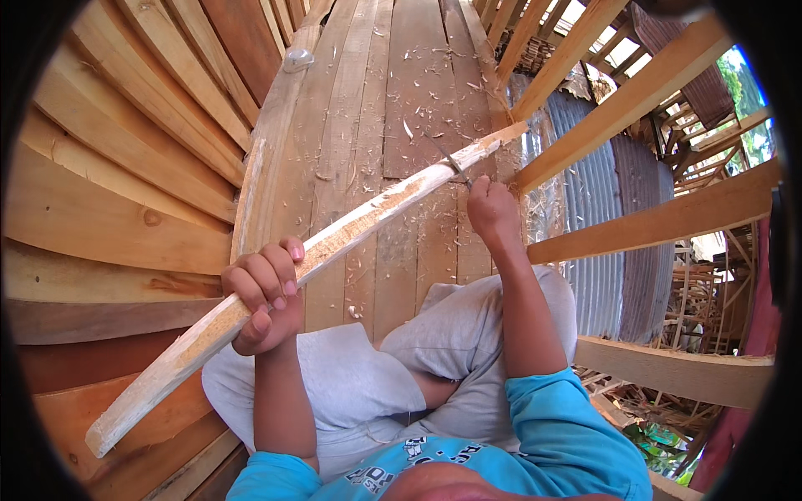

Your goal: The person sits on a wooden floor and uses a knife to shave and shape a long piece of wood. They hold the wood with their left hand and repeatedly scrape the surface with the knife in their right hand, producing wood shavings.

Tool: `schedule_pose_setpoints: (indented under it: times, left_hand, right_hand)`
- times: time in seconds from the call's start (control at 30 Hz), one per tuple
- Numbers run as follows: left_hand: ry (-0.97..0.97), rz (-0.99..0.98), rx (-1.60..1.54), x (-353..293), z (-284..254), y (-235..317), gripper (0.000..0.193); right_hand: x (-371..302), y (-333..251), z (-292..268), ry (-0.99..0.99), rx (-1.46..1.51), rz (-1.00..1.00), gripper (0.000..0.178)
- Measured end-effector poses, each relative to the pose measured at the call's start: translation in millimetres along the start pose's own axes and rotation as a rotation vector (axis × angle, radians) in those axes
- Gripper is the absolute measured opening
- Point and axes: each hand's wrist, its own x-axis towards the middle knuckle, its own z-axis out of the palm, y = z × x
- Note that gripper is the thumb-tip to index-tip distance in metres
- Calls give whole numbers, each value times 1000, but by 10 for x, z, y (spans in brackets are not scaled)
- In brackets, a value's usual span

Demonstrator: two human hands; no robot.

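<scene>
A long, pale, roughly whittled wooden stick (368, 219) slants across my lap, its near end low at the left and its far end up at the right. My left hand (266, 288) is closed around its lower half, fingers over the top. In my closed right hand (493, 213) is a knife (451, 160) with a thin dark blade. The blade lies across the stick near its far end. My fist hides most of the handle.
Curled wood shavings (408, 129) litter the plank floor (334, 167). A plank wall (125, 200) rises on the left, with a small clear container (297, 58) beside it. Wide-spaced wooden rails (643, 221) stand on the right, beyond which lie corrugated metal sheets (589, 234).
</scene>
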Motion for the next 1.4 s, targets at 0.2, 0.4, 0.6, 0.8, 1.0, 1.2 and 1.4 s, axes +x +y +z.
schedule_pose_setpoints:
  times: [0.2,0.4,0.6,0.8,1.0,1.2,1.4]
  left_hand:
    - [31,35,-42,13,-1,-59,24]
    - [50,30,-53,5,50,-77,23]
    - [72,50,-80,-43,-10,-93,22]
    - [118,41,-100,-62,11,-68,21]
    - [185,69,-148,-51,82,-84,21]
    - [90,62,-104,3,154,71,21]
    - [16,89,-47,1,148,222,22]
  right_hand:
    - [-344,-371,-94,-165,18,-122,56]
    - [-17,10,-119,-42,51,20,61]
    - [-259,-149,139,-96,113,-84,58]
    - [169,275,240,49,212,87,61]
    - [465,626,605,-79,379,320,65]
    - [288,469,553,40,382,173,69]
    - [88,74,206,-169,495,125,78]
